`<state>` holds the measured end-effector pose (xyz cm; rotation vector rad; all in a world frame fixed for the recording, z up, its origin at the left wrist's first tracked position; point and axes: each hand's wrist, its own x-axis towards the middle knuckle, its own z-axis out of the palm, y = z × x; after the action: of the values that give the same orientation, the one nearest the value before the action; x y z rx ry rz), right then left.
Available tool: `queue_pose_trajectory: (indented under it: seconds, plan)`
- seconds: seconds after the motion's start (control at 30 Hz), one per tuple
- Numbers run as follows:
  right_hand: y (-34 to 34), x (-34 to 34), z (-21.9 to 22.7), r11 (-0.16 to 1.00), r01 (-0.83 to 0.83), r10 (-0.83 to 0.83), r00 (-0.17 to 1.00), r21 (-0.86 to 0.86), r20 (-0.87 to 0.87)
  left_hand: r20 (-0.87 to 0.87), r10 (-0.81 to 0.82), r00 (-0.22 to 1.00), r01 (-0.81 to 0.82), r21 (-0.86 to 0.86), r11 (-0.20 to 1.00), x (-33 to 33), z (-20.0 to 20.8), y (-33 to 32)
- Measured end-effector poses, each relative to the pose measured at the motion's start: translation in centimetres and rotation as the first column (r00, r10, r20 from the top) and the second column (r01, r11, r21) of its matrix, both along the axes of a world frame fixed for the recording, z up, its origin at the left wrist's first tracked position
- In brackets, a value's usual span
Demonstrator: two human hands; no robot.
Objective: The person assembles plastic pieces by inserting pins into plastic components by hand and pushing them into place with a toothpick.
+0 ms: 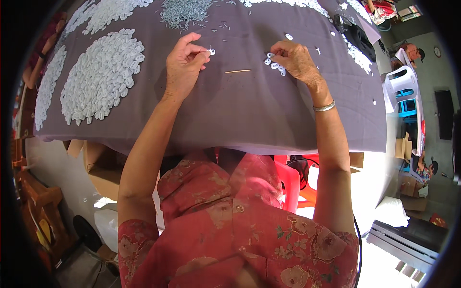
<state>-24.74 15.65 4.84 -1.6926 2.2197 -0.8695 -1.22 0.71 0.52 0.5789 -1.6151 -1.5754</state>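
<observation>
My left hand is raised over the cloth, thumb and finger pinching a small white plastic piece with a hole. A thin pin-like part seems to stick up from it. Farther right, my right hand has its fingers bent down over several small white oval pieces with holes. Its thumb and fingertip close on one of these white pieces. Between the hands a thin tan stick lies on the cloth.
A dark cloth covers the table. Left of me spreads a big heap of white pieces; a pile of small grey screws or pins lies at the far side. More white pieces line the far edge. A black bag sits far right.
</observation>
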Motion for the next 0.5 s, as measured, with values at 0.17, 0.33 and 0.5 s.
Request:
queue_pose_trajectory:
  seconds: [0.17, 0.33, 0.5]
  plan:
    - [-0.2, 1.0, -0.2, 0.999, -0.003, 0.005, 0.999, -0.055, 0.034, 0.007, 0.007, 1.000, -0.007, -0.002, 1.000, 0.1, 0.3, 0.1]
    - [-1.3, 1.3, -1.0, 0.991, -0.020, 0.001, 0.989, -0.129, -0.145, 0.006, 0.002, 1.000, -0.002, -0.015, 1.000, 0.0, 0.1, 0.0]
    - [-2.9, 2.0, -1.9, 0.977, -0.001, -0.069, 0.946, -0.215, -0.316, -0.009, -0.005, 1.000, 0.005, -0.015, 1.000, -0.1, -0.2, 0.0]
